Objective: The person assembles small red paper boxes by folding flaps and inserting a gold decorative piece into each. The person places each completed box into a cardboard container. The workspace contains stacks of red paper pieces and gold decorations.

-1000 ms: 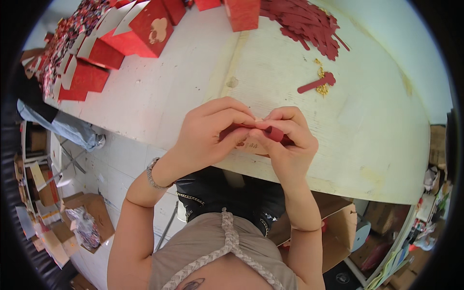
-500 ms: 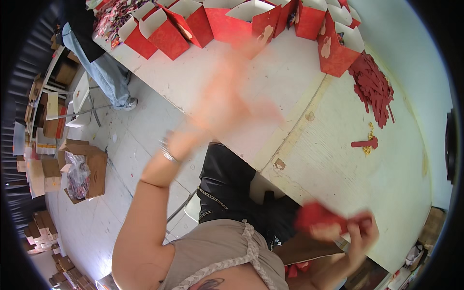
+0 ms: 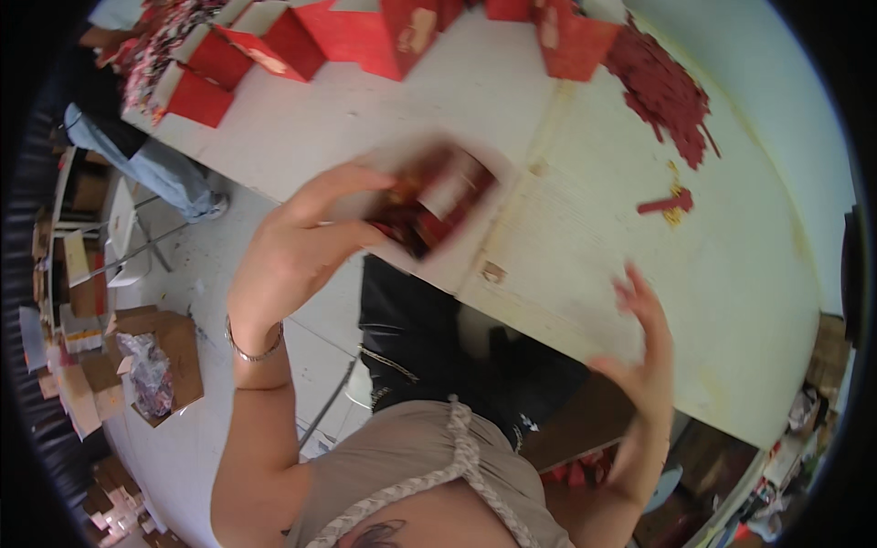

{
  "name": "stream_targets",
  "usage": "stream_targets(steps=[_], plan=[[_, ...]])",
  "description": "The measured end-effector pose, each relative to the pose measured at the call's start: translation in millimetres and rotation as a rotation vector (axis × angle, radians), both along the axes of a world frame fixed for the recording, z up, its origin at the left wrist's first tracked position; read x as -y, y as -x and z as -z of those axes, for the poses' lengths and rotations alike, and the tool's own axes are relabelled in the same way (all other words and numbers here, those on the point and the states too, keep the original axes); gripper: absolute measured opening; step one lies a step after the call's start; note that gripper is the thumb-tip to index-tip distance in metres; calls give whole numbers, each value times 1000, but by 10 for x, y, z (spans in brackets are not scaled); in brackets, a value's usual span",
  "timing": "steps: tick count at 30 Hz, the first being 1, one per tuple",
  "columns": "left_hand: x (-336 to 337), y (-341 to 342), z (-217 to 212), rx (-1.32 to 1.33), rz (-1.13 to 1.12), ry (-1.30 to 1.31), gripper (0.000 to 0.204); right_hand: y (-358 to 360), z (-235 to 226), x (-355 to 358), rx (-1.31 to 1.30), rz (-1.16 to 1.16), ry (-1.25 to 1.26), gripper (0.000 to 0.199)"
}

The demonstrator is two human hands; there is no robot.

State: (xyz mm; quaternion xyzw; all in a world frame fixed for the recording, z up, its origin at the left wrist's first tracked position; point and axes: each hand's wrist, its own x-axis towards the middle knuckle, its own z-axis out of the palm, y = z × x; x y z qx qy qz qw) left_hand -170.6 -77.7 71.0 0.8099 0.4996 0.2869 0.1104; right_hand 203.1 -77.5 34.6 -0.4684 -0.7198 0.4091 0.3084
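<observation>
My left hand (image 3: 301,242) grips a folded red and white paper box (image 3: 434,201), blurred by motion, held over the near edge of the white table (image 3: 585,228). My right hand (image 3: 644,352) hovers at the table's near edge, fingers spread, holding nothing. A small red strip (image 3: 665,204) lies on the table beyond it, on some yellowish bits.
Red paper bags or boxes (image 3: 301,46) stand in a row along the table's far side. A heap of dark red strips (image 3: 662,87) lies at the far right. A person in jeans (image 3: 151,160) stands at left. Cardboard boxes (image 3: 151,370) sit on the floor.
My left hand has come back from the far row holding the red and white box. My right hand no longer holds the red piece and has risen to the table edge, fingers spread.
</observation>
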Motion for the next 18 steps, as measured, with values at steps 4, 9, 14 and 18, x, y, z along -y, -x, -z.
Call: stream_targets(steps=[4, 9, 14, 18], plan=[[-297, -663, 100, 158, 336, -42, 29, 259, 271, -381, -396, -164, -106, 58], [-275, -1173, 757, 1346, 283, 408, 78, 383, 501, -238, -710, 129, -207, 57], [-514, -1406, 975, 1186, 368, 337, 71, 412, 584, -303, -666, 92, -422, 56], [-561, -1487, 885, 1261, 327, 410, 53, 397, 572, -299, -571, 207, -469, 49]])
